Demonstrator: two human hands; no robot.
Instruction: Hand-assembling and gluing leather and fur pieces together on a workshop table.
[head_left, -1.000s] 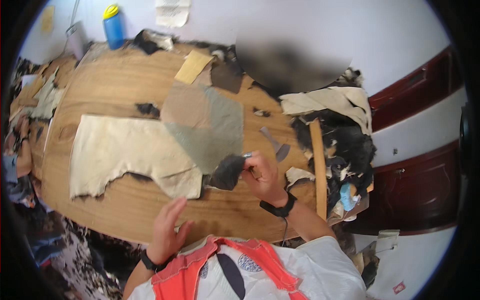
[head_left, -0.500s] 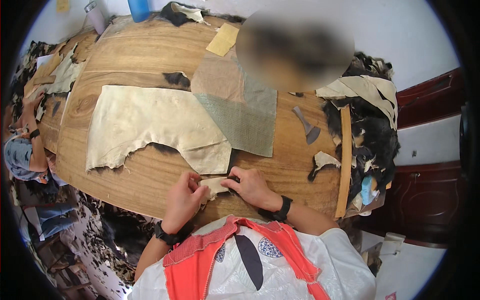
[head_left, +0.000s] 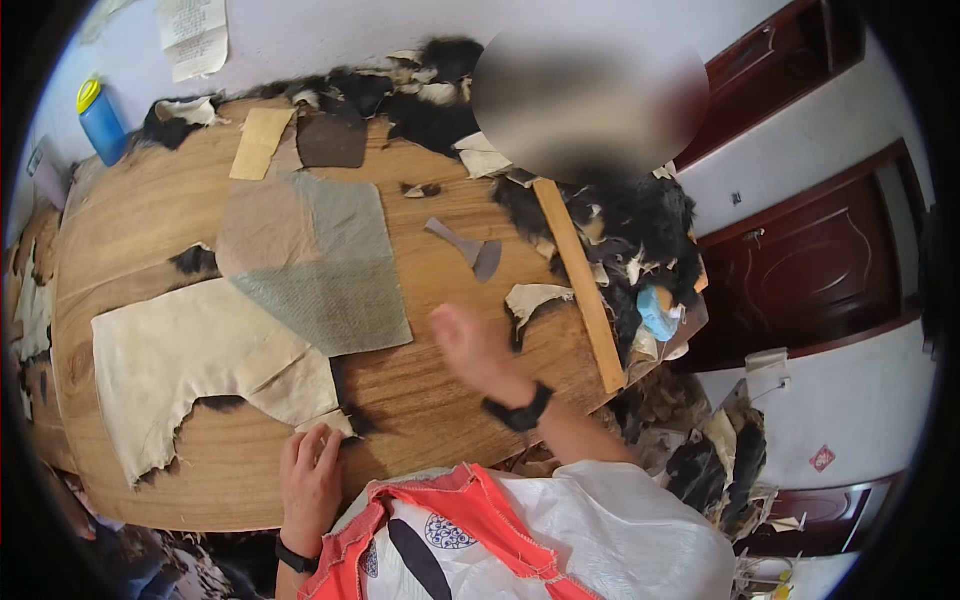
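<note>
My left hand (head_left: pixel 312 478) is at the table's near edge. Its fingers bend over a small piece of fur hide (head_left: pixel 341 422), pale on top with black fur showing beside it. The piece lies against the lower right corner of a large cream hide (head_left: pixel 215 335), and my fingers partly cover it. My right hand (head_left: pixel 468 345) is raised over the wood to the right, empty as far as I can see. Motion smears its fingers. Beyond it lies a dark fan-shaped blade (head_left: pixel 480 255) with a narrow handle. A scrap of fur hide (head_left: pixel 537 297) is to its right.
A grey-green and brown sheet (head_left: pixel 345 290) touches the large hide. A long wooden strip (head_left: pixel 580 285) lies in front of heaped black furs (head_left: pixel 640 225) at the right. A blue bottle (head_left: pixel 102 125) with a yellow cap stands far left. A yellow card (head_left: pixel 262 143) lies at the back.
My view has swung to the right. My right hand has let go of the small hide piece and moved right, away from my left hand. The piece is now down by the large hide.
</note>
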